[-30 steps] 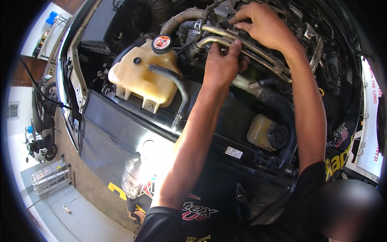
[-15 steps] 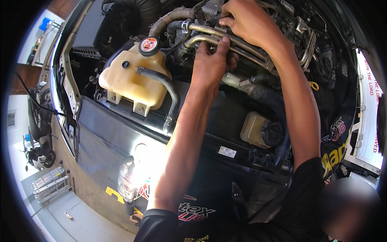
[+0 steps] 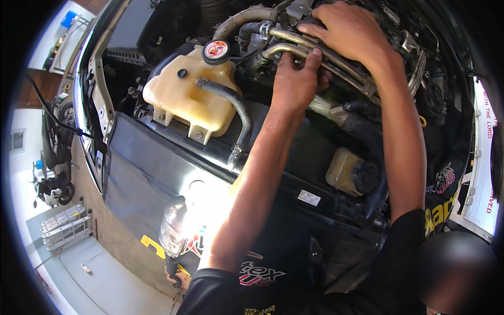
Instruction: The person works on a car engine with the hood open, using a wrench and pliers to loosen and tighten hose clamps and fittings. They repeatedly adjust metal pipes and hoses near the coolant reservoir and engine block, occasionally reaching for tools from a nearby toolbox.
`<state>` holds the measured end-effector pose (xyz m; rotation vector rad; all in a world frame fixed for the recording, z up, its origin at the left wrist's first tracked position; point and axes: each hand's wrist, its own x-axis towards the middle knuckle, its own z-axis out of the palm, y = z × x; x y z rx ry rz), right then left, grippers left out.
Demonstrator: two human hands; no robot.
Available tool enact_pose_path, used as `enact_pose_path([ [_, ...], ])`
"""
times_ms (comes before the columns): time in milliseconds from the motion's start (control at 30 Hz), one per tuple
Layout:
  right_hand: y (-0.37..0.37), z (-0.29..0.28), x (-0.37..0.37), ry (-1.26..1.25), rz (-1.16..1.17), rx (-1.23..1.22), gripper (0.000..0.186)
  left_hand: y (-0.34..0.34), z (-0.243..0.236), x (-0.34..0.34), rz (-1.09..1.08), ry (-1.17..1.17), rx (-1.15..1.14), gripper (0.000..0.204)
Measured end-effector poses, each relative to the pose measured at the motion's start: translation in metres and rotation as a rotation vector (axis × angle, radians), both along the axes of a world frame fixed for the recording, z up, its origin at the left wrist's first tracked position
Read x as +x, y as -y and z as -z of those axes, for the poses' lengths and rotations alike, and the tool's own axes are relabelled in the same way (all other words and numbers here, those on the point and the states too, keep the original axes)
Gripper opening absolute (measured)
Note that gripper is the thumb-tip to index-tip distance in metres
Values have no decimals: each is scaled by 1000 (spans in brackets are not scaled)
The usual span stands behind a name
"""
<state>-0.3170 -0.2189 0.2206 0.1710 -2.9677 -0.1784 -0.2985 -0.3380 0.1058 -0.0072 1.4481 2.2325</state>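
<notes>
My left hand (image 3: 296, 81) is closed around the lower of two metal pipes (image 3: 294, 48) in the engine bay, thumb on top and the other fingers curled partly out of sight. Just beyond it, my right hand (image 3: 354, 31) reaches over the upper pipe (image 3: 310, 43). Its visible fingers point left with a gap between them; some fingertips are hidden among the engine parts. A ribbed hose (image 3: 239, 22) and a black hose with a clamp (image 3: 252, 32) lie left of the hands. Nearer stands a yellowed plastic coolant tank (image 3: 184, 97) with a round black cap (image 3: 216, 51).
A thin black hose (image 3: 233, 100) runs from the tank. A smaller fluid reservoir (image 3: 344, 168) sits below my right forearm. Dark covers (image 3: 152, 163) drape the car's front. A bright work lamp (image 3: 173, 226) glares beside my left forearm. A person's blurred head (image 3: 457, 273) is at lower right.
The whole view has shifted, so the engine bay appears farther right and slightly lower. My right hand's fingers look straighter and more spread. My left hand stays on the lower pipe.
</notes>
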Motion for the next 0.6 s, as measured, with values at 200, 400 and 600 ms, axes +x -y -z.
enact_pose_path([
  [200, -21, 32, -23, 83, 55, 70, 41, -1, 0, -2, 9, -5, -22, 46],
  [400, -26, 45, -14, -105, -49, -55, 46, -4, 1, 1, -16, -41, 12, 45],
  [600, -9, 31, -10, 3, 22, -8, 49, -3, -2, 0, -27, -20, -4, 43],
])
